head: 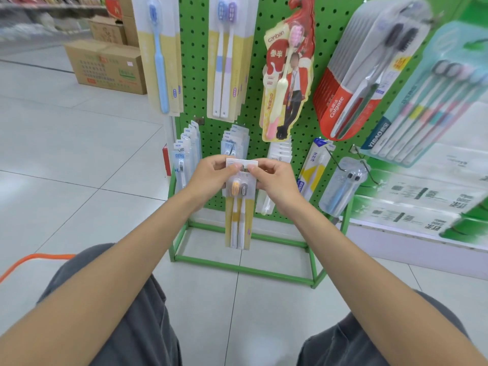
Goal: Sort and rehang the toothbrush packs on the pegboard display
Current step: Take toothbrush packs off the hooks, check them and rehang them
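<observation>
Both my hands pinch one toothbrush pack (239, 215) at the middle of the frame.

My left hand (211, 173) and right hand (274, 180) each grip the pack's white top card between thumb and fingers. The pack hangs down upright, with an orange and a grey brush head, in front of the lower part of the green pegboard (195, 62). More packs hang on the board, a red one (351, 101) at upper right. Cardboard boxes (105, 64) sit at upper left.
</observation>
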A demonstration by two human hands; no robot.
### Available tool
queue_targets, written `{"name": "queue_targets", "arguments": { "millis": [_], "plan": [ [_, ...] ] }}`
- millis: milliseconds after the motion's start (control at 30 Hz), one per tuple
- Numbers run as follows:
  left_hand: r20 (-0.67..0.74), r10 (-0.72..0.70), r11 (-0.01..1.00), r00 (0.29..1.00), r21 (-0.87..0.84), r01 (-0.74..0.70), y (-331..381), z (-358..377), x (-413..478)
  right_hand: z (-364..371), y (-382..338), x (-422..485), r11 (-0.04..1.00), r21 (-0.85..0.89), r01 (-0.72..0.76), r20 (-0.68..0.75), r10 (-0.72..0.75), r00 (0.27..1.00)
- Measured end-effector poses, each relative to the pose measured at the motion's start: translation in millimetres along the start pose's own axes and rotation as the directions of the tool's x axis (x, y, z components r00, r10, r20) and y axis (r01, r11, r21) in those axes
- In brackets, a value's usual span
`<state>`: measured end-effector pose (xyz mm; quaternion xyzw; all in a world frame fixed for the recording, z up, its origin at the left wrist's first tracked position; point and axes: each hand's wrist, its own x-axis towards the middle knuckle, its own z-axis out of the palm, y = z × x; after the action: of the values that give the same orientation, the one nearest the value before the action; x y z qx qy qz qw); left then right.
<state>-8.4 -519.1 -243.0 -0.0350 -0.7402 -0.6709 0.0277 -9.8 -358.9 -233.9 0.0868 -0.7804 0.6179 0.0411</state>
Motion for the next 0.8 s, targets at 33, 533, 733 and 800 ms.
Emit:
{"name": "queue_targets", "arguments": {
  "millis": [33, 533, 733, 800],
  "plan": [
    [-0.011, 0.026, 0.999, 1.000, 0.033, -0.026, 8.1, -6.7, 2.3, 2.6, -7.9, 3.4, 1.000, -0.017, 0.014, -0.004, -0.014, 1.000],
    [-0.231, 0.311, 0.837, 0.922, 0.527, -0.150, 152.5, -87.6, 29.8, 10.3, -175.6, 45.9, 0.942, -0.308, 0.132, 0.031, -0.129, 0.991],
    [-0.242, 0.369, 0.688, 0.897, 0.720, -0.089, 213.6, -95.6, 55.2, 7.5, -216.7, 76.0, 0.913, -0.352, 0.205, -0.043, -0.235, 0.971],
    [-0.217, 0.389, 0.636, 0.895, 0.767, -0.090, 229.3, -97.2, 67.5, 1.0, -229.0, 86.4, 0.911, -0.351, 0.214, -0.072, -0.254, 0.964]
  ]
}}
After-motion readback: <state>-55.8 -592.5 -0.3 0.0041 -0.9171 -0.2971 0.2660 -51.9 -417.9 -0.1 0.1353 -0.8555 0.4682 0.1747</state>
